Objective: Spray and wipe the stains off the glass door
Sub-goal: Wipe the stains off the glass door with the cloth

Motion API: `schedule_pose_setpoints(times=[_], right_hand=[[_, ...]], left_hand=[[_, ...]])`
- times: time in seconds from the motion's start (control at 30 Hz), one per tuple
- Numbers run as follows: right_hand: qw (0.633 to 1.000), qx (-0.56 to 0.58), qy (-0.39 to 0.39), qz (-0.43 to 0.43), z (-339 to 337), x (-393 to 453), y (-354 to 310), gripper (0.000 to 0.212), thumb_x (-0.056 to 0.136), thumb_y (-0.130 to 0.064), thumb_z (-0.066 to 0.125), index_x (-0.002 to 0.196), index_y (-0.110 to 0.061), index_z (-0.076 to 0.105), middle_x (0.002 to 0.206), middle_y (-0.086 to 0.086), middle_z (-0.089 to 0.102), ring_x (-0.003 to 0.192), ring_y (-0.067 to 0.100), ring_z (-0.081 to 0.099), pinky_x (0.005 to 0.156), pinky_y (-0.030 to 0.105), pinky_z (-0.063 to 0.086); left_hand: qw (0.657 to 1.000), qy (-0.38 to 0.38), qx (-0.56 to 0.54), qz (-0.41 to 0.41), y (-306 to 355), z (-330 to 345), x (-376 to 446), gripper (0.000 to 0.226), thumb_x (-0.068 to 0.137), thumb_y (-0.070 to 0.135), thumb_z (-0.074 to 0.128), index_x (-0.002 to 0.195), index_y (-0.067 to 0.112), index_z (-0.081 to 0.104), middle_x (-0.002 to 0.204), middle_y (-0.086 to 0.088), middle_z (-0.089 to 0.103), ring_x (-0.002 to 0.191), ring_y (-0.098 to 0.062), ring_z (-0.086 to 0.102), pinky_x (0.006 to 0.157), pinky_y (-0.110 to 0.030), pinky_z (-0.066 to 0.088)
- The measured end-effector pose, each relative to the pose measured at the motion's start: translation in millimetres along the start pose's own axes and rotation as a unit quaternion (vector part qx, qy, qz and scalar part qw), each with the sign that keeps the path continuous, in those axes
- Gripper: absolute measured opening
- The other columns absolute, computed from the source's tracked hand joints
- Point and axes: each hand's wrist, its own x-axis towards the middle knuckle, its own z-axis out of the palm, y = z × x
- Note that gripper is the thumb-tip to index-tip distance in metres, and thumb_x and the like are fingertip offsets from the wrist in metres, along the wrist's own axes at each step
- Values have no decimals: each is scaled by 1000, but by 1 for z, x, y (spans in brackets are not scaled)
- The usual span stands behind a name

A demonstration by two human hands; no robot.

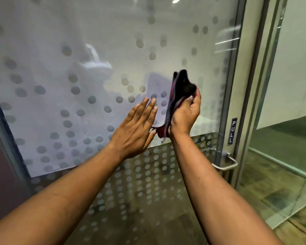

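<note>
A glass door (99,50) with a frosted film and a pattern of grey dots fills the view in front of me. My right hand (185,115) grips a dark cloth (181,89) with a reddish edge, holding it upright just in front of the glass. My left hand (135,129) is held flat with straight fingers, right beside the cloth; its thumb side touches the cloth's lower corner. No spray bottle is in view.
A metal door handle (225,164) sticks out at the door's right edge, below a small "PULL" label (232,131). A metal frame (254,85) and another glass panel (290,121) stand to the right. Wood-look floor (281,200) lies beyond.
</note>
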Motion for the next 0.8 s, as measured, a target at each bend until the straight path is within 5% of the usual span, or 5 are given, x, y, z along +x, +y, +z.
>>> schedule_pose_setpoints(times=[0.1,0.37,0.6,0.73,0.8], right_hand=[[994,73,18,75,-8,-12,1,31,105,-3,37,126,-15,57,104,-6,67,83,-3,65,71,11,49],[980,125,71,138,-41,-50,5,31,105,-3,34,127,-5,56,92,3,64,76,12,60,65,19,53],[969,132,136,161,-95,-68,3,31,103,-7,40,90,-20,66,82,5,63,76,22,59,76,34,50],[958,96,203,176,-135,-71,-13,25,101,-7,43,85,-19,57,67,-2,64,61,12,60,62,25,51],[956,76,213,185,-151,-74,-22,18,101,-11,45,90,-18,59,77,3,63,61,12,63,69,28,54]], left_hand=[[991,-14,-129,-20,6,-4,-8,63,103,30,27,158,-1,19,165,-16,19,155,-29,14,124,-47,21],[931,-18,-364,-4,30,-27,-20,68,81,24,30,140,4,56,143,-11,58,131,-24,57,108,-40,47],[909,-50,-411,47,59,-45,-41,71,74,32,29,130,9,67,140,-4,61,131,-15,56,105,-34,49],[880,-53,-469,57,87,-52,-52,70,73,32,33,128,9,69,137,-2,63,130,-12,57,107,-24,45],[864,-53,-499,46,102,-52,-53,69,74,32,34,129,8,68,136,-4,64,128,-14,59,107,-30,48]])
